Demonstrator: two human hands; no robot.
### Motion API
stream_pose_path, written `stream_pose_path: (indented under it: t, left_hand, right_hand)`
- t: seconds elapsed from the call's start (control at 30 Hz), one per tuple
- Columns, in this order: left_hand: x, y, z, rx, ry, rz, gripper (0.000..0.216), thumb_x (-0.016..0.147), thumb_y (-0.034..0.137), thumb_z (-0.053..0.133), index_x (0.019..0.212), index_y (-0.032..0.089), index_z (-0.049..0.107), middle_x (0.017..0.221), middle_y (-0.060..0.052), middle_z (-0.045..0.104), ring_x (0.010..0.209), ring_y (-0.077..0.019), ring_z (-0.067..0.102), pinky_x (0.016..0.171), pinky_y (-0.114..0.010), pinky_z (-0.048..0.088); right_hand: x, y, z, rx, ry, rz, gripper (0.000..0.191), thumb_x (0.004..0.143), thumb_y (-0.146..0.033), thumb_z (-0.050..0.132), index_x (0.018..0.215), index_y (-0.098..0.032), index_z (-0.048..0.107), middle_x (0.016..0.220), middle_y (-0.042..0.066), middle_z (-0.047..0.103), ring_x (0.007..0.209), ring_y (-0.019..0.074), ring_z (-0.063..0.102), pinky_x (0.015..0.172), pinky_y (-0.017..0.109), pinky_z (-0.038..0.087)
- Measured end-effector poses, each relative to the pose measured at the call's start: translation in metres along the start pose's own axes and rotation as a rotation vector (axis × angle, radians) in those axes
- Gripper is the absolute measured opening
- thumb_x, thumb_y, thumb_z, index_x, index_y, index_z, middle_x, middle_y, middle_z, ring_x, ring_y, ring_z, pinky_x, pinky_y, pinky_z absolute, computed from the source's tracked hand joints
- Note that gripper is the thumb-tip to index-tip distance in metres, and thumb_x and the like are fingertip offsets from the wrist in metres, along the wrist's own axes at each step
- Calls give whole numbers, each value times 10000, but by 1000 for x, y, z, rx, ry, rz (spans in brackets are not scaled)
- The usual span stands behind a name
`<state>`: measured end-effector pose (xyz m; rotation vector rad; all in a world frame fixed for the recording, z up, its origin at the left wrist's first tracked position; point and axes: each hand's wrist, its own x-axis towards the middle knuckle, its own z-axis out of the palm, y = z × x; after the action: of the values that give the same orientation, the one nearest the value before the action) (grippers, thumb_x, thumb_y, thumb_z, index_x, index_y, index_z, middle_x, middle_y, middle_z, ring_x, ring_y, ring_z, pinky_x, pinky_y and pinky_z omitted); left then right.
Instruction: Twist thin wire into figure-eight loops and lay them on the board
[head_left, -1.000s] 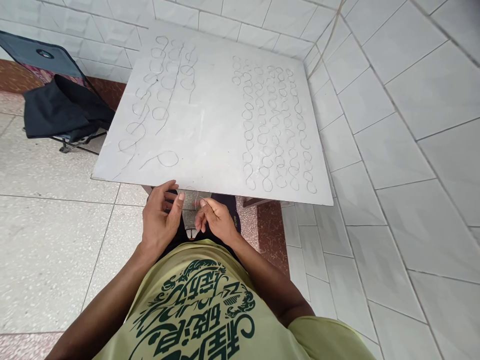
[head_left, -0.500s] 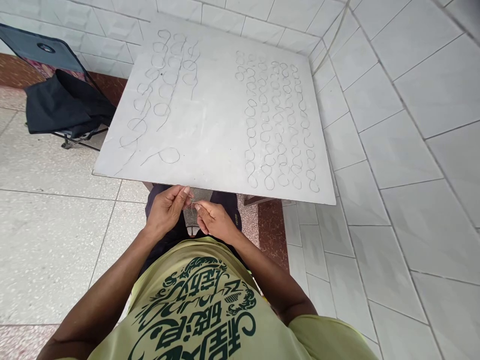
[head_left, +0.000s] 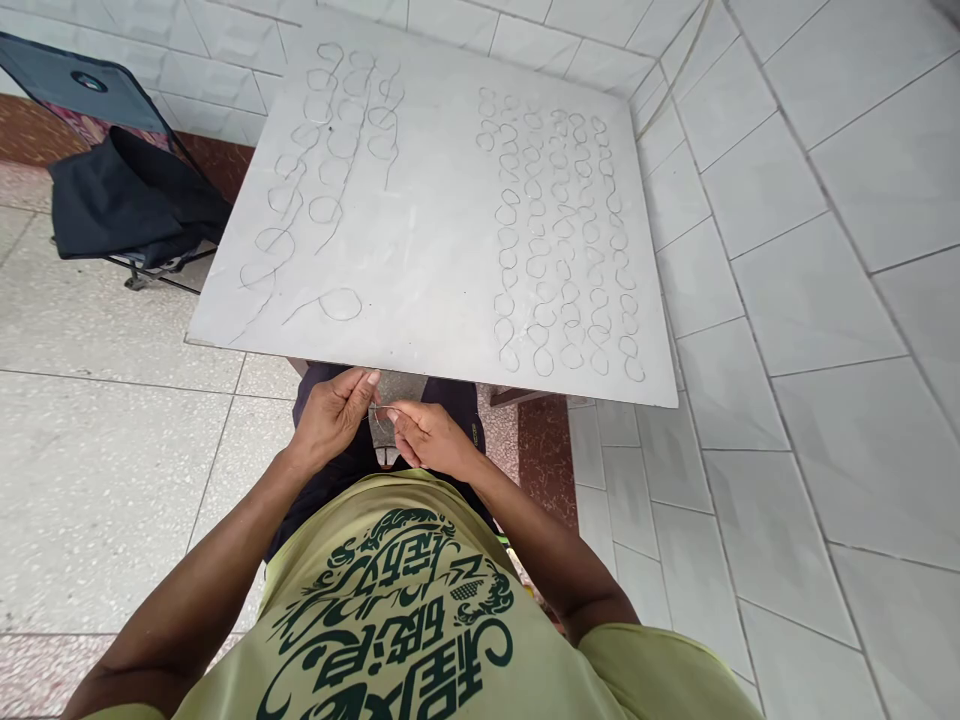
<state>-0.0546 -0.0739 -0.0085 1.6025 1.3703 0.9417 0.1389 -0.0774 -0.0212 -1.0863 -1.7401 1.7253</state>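
Note:
My left hand (head_left: pixel 330 415) and my right hand (head_left: pixel 427 438) meet just below the near edge of a white board (head_left: pixel 427 240). Both pinch a thin wire (head_left: pixel 379 412) that runs between their fingertips. The piece is short and hard to make out. On the board's left part lie several large wire loops (head_left: pixel 326 160) in loose rows. Its right part carries several columns of small figure-eight wire loops (head_left: pixel 562 240). One single loop (head_left: pixel 339 303) rests nearest my left hand.
A folding chair (head_left: pixel 90 100) with dark cloth (head_left: pixel 135 205) on it stands at the left on the speckled floor. White tiled walls close in behind the board and along the right. A thin cord (head_left: pixel 675 70) runs up the right corner.
My left hand has closed from open fingers into a pinch on the wire, meeting my right hand. The view has shifted slightly; the board's loops lie as before.

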Motion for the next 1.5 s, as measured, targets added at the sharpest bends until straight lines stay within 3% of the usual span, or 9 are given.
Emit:
stream_pose_path:
  t: [0.27, 0.5, 0.63, 0.73, 0.87, 0.97, 1.13, 1.3, 1.5]
  left_hand:
    - [5, -1, -4, -4, 59, 52, 458, 942, 520, 682, 632, 186, 627, 584, 22, 541, 571, -121, 477, 552, -249, 383]
    - [9, -8, -19, 109, -66, 211, 554, 936, 478, 705, 536, 179, 465, 546, 55, 356, 534, -94, 314, 511, -265, 263]
    - [10, -9, -26, 162, -185, 258, 517, 958, 474, 679, 558, 178, 536, 554, 48, 421, 541, -96, 351, 525, -262, 286]
    - [9, -9, -24, 128, -179, 196, 439, 964, 499, 666, 660, 182, 654, 587, 29, 513, 567, -106, 441, 548, -249, 351]
    - [4, -11, -13, -88, 27, -25, 431, 1014, 564, 556, 1009, 183, 757, 671, 6, 598, 557, -114, 517, 535, -238, 423]
    - [-1, -12, -3, -298, 176, -163, 542, 1047, 613, 433, 1159, 178, 735, 768, -33, 643, 521, -104, 516, 439, -226, 368]
    - [-7, -5, 6, -459, 211, -260, 501, 1005, 619, 535, 1098, 179, 757, 803, -42, 635, 544, -102, 525, 405, -208, 309]
    - [-8, 7, 5, -417, 196, -263, 386, 972, 556, 634, 1070, 205, 761, 786, -23, 647, 548, -99, 529, 434, -206, 328]
    - [-4, 16, 17, -295, 182, -283, 301, 872, 451, 773, 992, 175, 779, 628, 5, 629, 509, -100, 481, 442, -207, 333]
  right_hand:
    - [2, 2, -5, -94, -63, -60, 342, 1101, -347, 414, 1187, -176, 697, 495, -94, 534, 401, 79, 494, 531, 193, 430]
    - [4, 2, -8, -127, -141, -51, 336, 1102, -291, 401, 1205, -170, 697, 489, -93, 542, 419, 82, 509, 552, 193, 434]
    - [6, 3, -8, -138, -185, -61, 331, 1093, -256, 403, 1210, -167, 699, 495, -91, 552, 416, 83, 510, 539, 192, 431]
    - [6, 5, -7, -114, -183, -30, 334, 1092, -277, 407, 1228, -166, 692, 511, -87, 563, 413, 81, 519, 514, 184, 428]
    - [6, 7, -4, -49, -68, 5, 349, 1089, -323, 410, 1220, -160, 689, 520, -84, 556, 404, 72, 504, 481, 169, 431]
    - [6, 10, 0, 19, 53, 16, 384, 1085, -393, 414, 1226, -155, 680, 537, -80, 557, 392, 74, 494, 422, 162, 405]
    - [10, 14, 5, 56, 189, -3, 422, 1073, -467, 424, 1222, -158, 671, 550, -73, 562, 403, 79, 508, 408, 161, 409]
    - [14, 16, 8, 41, 287, -58, 413, 1073, -482, 425, 1207, -178, 670, 566, -68, 570, 419, 82, 534, 418, 162, 420]
    - [17, 11, 9, 67, 392, -58, 409, 1069, -496, 428, 1166, -182, 671, 567, -60, 583, 409, 89, 540, 380, 164, 410]
